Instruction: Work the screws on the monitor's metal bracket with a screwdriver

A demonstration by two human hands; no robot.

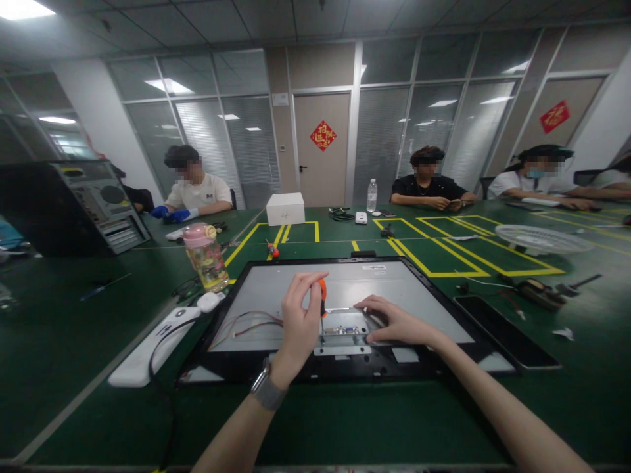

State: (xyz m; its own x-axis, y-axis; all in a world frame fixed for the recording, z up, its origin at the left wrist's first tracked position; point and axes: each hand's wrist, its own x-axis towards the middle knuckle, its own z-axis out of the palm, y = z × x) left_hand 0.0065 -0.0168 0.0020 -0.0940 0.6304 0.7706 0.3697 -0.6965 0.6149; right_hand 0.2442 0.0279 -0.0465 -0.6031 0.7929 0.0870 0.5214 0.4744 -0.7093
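A monitor panel [419, 289] with a black frame lies flat in front of me, its grey metal back facing up. On its near middle part sits a silver metal bracket [340, 350] with connector ports. My left hand [302, 312], with a watch on the wrist, is closed around a screwdriver [323, 299] with an orange and black handle. The screwdriver stands upright, its shaft reaching down to the bracket's left side. My right hand [394, 320] rests on the bracket's right side, thumb and fingers at its edges. Loose thin wires [254, 323] lie left of the bracket.
A white power strip [148, 348] with a black cable and a drink bottle [204, 256] stand left. At right lie a black phone-like slab [503, 332] and a tool [539, 292]. A white box [286, 209] is beyond the panel. Several people sit across the table.
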